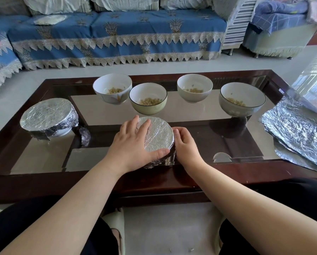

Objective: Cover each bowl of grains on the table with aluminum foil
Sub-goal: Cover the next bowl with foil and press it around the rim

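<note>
A finished foil-covered bowl [48, 119] stood at the table's [190, 183] left. At the near centre, the left hand [133, 144] lay flat-fingered on the foil of a second bowl [158, 135] while the right hand [184, 142], fingers curled, pressed its right side. Four uncovered bowls [148, 98] waited just beyond, spare foil sheets [299, 129] nearest the right hand.

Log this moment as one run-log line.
stage: sealing second bowl | left hand: flat on foil-covered bowl | right hand: pressing foil at rim | uncovered bowls: four | spare foil sheets: table right
</note>
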Demonstrator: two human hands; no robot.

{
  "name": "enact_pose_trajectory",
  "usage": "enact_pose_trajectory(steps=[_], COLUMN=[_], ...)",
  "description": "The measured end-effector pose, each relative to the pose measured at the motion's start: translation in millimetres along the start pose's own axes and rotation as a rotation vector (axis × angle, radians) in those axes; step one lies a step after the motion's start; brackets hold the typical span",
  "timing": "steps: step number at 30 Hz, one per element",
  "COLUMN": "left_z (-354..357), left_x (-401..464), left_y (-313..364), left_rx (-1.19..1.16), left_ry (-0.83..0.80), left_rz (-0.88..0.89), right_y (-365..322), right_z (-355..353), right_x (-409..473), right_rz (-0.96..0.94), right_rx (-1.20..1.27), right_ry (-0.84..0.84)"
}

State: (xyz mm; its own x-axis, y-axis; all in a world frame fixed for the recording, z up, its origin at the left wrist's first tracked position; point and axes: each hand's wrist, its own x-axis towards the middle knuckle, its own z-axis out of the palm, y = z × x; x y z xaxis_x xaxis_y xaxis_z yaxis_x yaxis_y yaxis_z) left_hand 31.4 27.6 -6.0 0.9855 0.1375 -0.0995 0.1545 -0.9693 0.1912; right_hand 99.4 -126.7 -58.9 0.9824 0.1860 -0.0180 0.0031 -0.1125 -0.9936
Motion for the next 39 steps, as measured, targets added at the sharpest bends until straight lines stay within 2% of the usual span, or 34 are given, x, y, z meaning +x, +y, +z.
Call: enact_pose_trajectory(steps=[9,14,23,29,33,39], left_z=[2,3,1,0,-1,-1], left_x=[1,1,0,2,3,3], left_y=[-1,-2,-2,-4,-5,-6], left_rx=[0.016,0.014,0.011,0.008,0.012,0.024], left_ry=[0.024,0.033,0.021,0.005,-0.01,-0.008], left_rz=[0.01,0.013,0.021,0.026,0.033,0.03], right_y=[4,2,2,0,0,-5], right_z=[6,7,10,7,4,-1], right_x=[2,6,9,17,24,30], right_rz=[0.022,0.078,0.07,0.029,-0.07,-0.015], right_rx=[-0.018,0.003,0.035,-0.12,-0.288,-0.437], right_ry=[0.099,0.1,0.096,-0.032,-0.043,-0.112])
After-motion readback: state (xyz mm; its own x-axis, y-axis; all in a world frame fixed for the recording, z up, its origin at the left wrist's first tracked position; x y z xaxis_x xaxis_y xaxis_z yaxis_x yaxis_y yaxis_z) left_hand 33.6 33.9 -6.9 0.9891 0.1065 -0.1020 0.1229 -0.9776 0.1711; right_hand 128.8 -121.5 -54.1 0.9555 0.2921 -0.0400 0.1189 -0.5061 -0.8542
